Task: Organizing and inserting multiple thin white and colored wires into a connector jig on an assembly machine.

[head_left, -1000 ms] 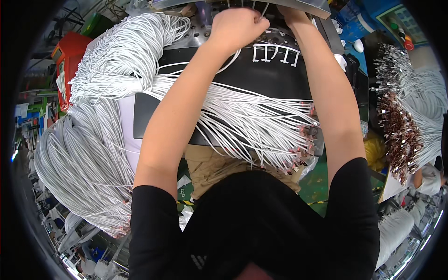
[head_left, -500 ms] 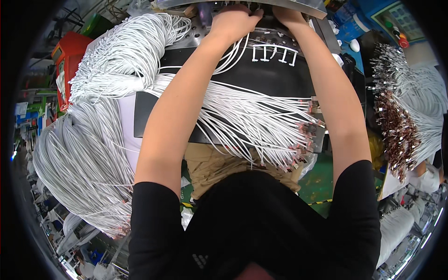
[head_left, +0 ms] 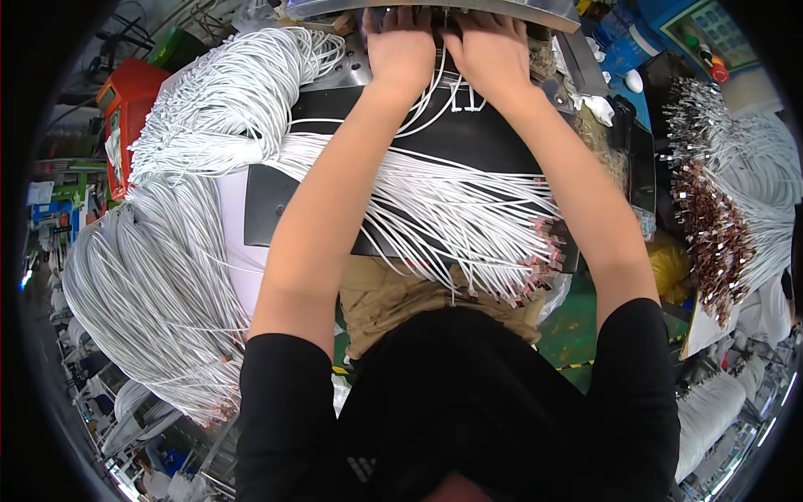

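Side by side, my left hand and my right hand reach under the metal edge of a machine at the top of the view. Their fingers point forward and look stretched out and apart, though the edge hides the fingertips. A white cable runs up between the hands; I see no finger closed round it. Just below my right hand lies a white comb-like plastic piece, partly covered by the wrist. Under my forearms, a bundle of white cables with small metal connectors stretches across a black surface.
Coiled white cables pile up at the far left, with a hanging cable bundle nearer. A red machine stands beyond them. On the right are more cables with brown and silver connectors and a grey metal bar.
My right hand has come left, next to my left hand. The left hand has turned from a bent, closed-looking pose to stretched fingers. My right forearm now covers part of the comb-like piece.
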{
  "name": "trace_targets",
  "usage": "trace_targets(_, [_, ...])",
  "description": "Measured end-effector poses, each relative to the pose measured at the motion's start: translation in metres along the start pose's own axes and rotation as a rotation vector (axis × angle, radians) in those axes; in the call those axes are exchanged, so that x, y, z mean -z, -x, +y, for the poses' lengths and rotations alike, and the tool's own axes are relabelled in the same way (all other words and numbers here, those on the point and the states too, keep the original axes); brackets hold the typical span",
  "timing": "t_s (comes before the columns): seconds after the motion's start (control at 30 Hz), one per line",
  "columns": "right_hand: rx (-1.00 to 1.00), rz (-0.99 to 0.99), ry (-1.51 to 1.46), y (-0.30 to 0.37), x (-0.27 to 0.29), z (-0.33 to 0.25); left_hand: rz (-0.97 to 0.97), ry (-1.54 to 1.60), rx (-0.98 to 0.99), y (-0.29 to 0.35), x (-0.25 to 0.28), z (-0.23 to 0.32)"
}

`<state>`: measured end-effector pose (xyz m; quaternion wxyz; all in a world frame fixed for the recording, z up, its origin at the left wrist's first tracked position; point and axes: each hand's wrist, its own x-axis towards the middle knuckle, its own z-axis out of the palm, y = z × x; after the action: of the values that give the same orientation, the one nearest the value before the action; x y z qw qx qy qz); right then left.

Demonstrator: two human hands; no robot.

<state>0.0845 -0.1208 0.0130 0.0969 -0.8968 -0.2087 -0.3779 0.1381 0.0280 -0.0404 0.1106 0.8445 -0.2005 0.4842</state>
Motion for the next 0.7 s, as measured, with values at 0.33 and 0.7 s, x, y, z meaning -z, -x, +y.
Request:
trace_targets(0.33, [-0.081, -0.212, -0.189, 0.030, 0.022, 0.029, -0.221, 0.202, 0.145, 0.008, 0.053, -0.012])
trace_targets(0.7, [-0.954, -0.385, -0.403, 0.404, 0.186, -0.033, -0.338, 1.670, 1.806, 0.230, 0.302, 0.033])
